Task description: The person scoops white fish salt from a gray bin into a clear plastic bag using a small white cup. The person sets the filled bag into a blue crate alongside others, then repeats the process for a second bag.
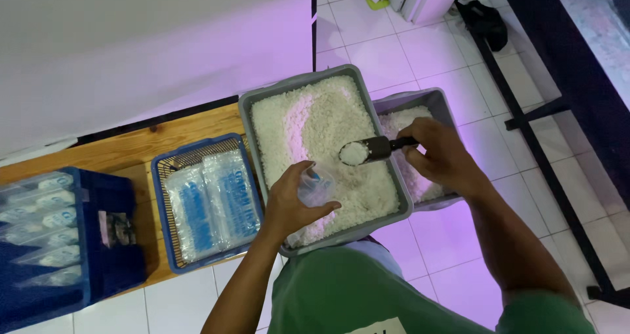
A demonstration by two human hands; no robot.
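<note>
My right hand [438,155] grips the handle of a dark scoop [369,149] heaped with white rice, held over a large grey tub [246,114] full of rice. My left hand [292,199] holds a small clear plastic bag [316,186] open just below and left of the scoop's mouth, above the rice. The scoop's tip is close to the bag's opening but apart from it.
A second grey tub [438,101] with rice sits behind my right hand. Left of the big tub, a blue basket [161,176] holds flat clear bags with blue print. A dark blue crate [108,189] with filled bags stands at far left on a wooden bench [131,144]. White tiled floor lies below.
</note>
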